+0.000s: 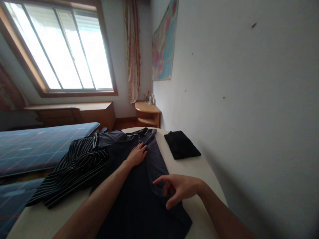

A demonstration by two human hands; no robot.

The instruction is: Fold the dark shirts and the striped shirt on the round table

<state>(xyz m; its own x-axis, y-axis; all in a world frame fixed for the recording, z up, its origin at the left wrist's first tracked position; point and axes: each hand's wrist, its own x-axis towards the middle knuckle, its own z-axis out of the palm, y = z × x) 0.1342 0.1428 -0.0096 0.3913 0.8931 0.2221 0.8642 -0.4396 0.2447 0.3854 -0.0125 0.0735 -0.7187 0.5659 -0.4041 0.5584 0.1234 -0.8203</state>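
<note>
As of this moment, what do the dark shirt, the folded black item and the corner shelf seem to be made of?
The dark shirt: probably soft knit fabric, matte; it lies limp with soft creases.
The folded black item: likely cloth, dull; it shows no shine, though the exact fibre can't be told.
The corner shelf: wood or wood-look board, lightly glossy, judging by its warm brown tone.

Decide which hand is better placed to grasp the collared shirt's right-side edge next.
Probably the right hand: it is open over the collared shirt at that edge, while the left hand rests farther in, on the shirt's front.
</note>
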